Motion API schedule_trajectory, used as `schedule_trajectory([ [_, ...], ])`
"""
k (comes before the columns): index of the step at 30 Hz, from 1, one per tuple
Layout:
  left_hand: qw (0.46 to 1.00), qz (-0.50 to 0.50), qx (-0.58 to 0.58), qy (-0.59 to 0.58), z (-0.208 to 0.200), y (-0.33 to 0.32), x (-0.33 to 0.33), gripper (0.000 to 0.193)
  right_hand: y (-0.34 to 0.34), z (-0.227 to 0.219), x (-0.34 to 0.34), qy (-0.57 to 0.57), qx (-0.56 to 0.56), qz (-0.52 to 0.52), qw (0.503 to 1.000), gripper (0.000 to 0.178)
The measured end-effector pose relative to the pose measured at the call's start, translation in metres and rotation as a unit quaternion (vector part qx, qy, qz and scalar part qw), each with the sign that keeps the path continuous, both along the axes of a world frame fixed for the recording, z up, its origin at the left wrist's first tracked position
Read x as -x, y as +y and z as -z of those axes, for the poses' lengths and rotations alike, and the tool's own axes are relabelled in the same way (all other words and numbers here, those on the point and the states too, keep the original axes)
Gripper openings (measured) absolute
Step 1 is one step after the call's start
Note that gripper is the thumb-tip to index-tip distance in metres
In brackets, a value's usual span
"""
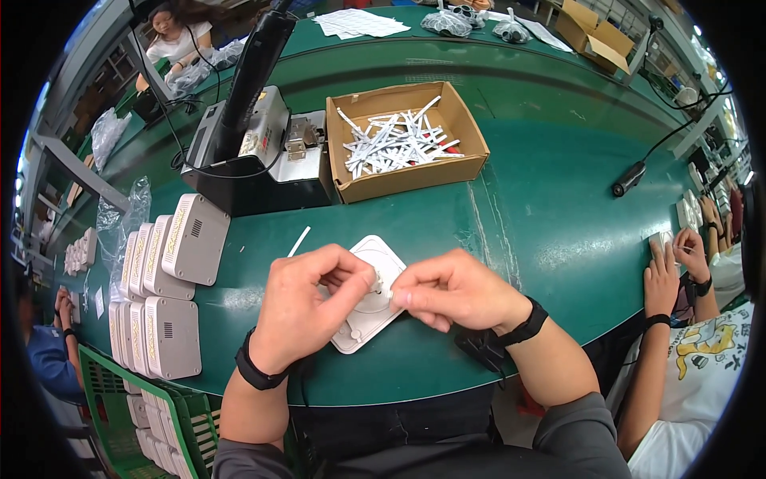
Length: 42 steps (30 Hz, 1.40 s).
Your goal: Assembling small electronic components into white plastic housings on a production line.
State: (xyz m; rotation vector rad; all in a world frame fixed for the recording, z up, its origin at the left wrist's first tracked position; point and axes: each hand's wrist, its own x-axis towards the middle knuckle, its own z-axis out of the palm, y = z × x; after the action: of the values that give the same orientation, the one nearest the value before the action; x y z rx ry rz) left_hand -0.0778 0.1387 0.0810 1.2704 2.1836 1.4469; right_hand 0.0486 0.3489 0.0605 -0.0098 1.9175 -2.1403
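Note:
A white, square plastic housing with rounded corners (pixel 363 331) lies on the green table right in front of me, a round shape on its upper face. Over its middle, both my hands are closed in a pinch, fingertips almost meeting. My right hand (pixel 459 291) has a tiny white piece (pixel 388 294) at its thumb and fingertip. Whatever my left hand (pixel 307 295) pinches is too small and covered to make out. Beyond the left hand, a narrow white strip (pixel 299 240) lies on the table.
A cardboard box (pixel 411 183) of white strips stands beyond the housing, beside a black-and-grey machine (pixel 263 188). White boxy devices (pixel 195 239) stand in rows at left, above a green crate (pixel 179 415). A black cable (pixel 630 177) hangs at right. Co-workers sit on both sides.

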Motion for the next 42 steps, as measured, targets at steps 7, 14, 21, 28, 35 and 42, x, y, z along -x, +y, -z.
schedule_trajectory([
  [7,0.982,-0.002,0.169,0.082,-0.008,-0.006,0.001,0.019,-0.001,0.014,0.008,0.051,-0.034,0.136,0.989,0.02],
  [14,0.963,0.026,0.155,0.22,-0.008,-0.009,-0.007,0.049,-0.008,0.024,0.016,0.273,-0.27,0.199,0.902,0.016],
  [21,0.934,0.063,0.236,0.26,-0.008,-0.01,-0.015,0.081,-0.004,0.031,0.02,0.328,-0.299,0.169,0.88,0.016],
  [28,0.903,0.131,0.227,0.34,0.0,-0.008,0.004,0.074,-0.004,0.022,0.013,0.199,-0.303,0.213,0.907,0.017],
  [35,0.935,0.129,0.112,0.311,0.004,0.002,0.005,0.037,-0.005,0.025,0.013,0.23,-0.331,0.255,0.879,0.013],
  [42,0.934,0.097,0.044,0.341,0.023,0.016,-0.006,0.018,-0.006,0.024,0.01,0.237,-0.343,0.249,0.874,0.012],
])
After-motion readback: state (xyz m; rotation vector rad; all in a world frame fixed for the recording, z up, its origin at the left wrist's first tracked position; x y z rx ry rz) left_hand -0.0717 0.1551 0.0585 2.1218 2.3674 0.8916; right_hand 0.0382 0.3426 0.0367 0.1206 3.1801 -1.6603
